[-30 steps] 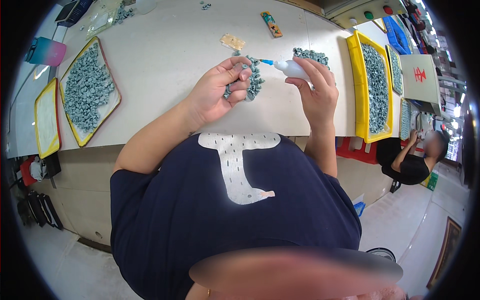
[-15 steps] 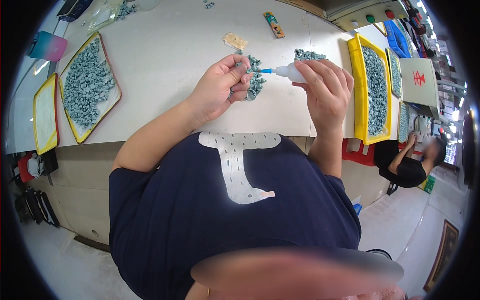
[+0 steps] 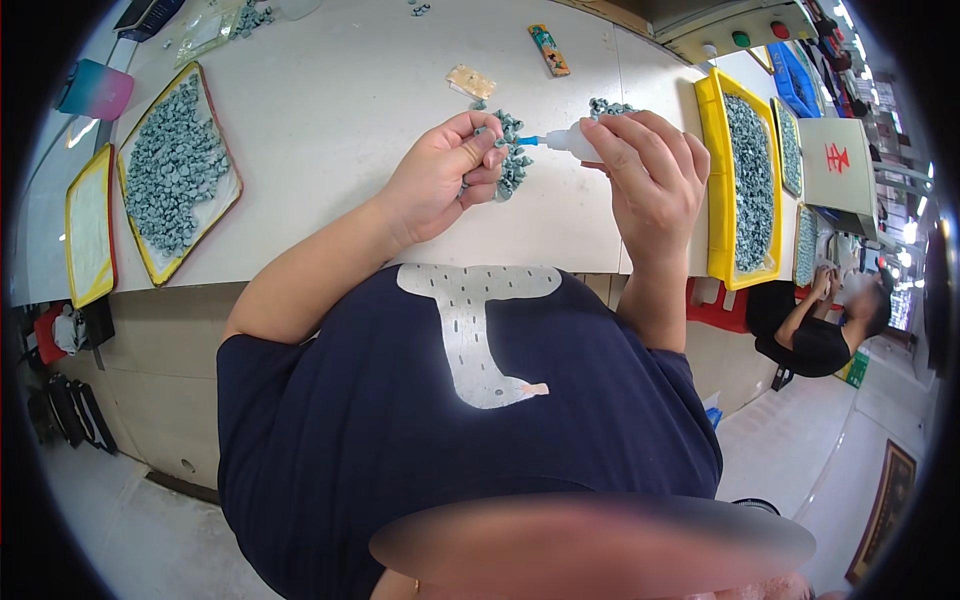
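Note:
My right hand (image 3: 655, 175) grips a white squeeze bottle (image 3: 572, 143) with a thin blue nozzle, held sideways so the nozzle points left. The nozzle's end is close to the fingertips of my left hand (image 3: 445, 180). Those fingers are pinched on a small grey-green piece, mostly hidden by thumb and forefinger; whether the nozzle touches it I cannot tell. Just behind and beside the left fingers lies a loose heap of similar grey-green pieces (image 3: 512, 178). A second small heap (image 3: 603, 106) shows past the right hand, partly covered by it.
At the left, a yellow-rimmed tray (image 3: 236, 190) holds many such pieces, beside another tray (image 3: 92, 225). A yellow bin (image 3: 716, 190) of pieces stands right. A tan block (image 3: 470, 82) and a colourful packet (image 3: 549, 50) lie farther back. A co-worker (image 3: 830, 335) sits far right.
My right hand has shifted slightly, bringing the bottle a little left, with its nozzle closer to the left fingertips. My left hand stays nearly still, pinching.

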The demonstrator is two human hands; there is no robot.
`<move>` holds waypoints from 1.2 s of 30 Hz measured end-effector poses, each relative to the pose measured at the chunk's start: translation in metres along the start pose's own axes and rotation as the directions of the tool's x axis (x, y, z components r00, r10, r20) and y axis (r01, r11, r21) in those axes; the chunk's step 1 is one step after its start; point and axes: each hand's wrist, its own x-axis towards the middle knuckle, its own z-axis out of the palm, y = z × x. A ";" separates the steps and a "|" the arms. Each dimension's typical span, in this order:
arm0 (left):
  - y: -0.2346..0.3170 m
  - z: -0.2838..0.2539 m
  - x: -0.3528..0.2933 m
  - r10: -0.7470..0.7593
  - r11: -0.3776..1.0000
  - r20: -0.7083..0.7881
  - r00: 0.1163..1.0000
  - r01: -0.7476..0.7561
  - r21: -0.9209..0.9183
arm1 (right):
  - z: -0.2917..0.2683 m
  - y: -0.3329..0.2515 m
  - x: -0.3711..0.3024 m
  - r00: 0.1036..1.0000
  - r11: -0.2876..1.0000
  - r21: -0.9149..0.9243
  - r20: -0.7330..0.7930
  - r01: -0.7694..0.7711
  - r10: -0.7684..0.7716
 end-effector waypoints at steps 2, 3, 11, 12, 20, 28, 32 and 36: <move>0.001 0.000 0.000 -0.004 1.000 -0.004 1.000 0.004 0.002 | 0.000 -0.001 0.001 1.000 1.000 -0.004 0.002 0.004 -0.004; 0.001 0.000 0.000 -0.006 1.000 -0.009 1.000 0.006 0.003 | 0.000 -0.001 0.001 1.000 1.000 -0.004 0.001 0.006 -0.006; 0.002 0.001 -0.001 -0.003 1.000 -0.021 1.000 0.003 -0.001 | 0.004 0.010 -0.004 0.982 0.974 0.170 -0.092 -0.149 0.166; 0.003 0.001 -0.001 -0.005 1.000 -0.023 1.000 0.005 0.001 | 0.008 0.013 -0.008 0.968 0.953 0.227 -0.102 -0.203 0.231; 0.002 0.004 -0.002 -0.057 0.998 -0.040 0.998 0.056 -0.042 | 0.075 0.026 -0.054 0.584 0.192 0.662 0.441 -0.724 0.681; 0.003 0.002 -0.001 -0.083 0.996 -0.030 0.996 0.082 -0.022 | 0.069 0.044 -0.066 0.702 0.360 0.663 0.361 -0.656 0.614; 0.001 0.001 -0.001 -0.083 0.997 -0.049 0.995 0.082 -0.010 | 0.041 0.065 -0.070 0.641 0.525 0.370 0.390 -0.767 0.661; -0.001 0.003 -0.001 -0.107 0.994 -0.062 0.992 0.107 -0.015 | 0.034 0.059 -0.075 0.643 0.685 0.137 0.512 -0.715 0.569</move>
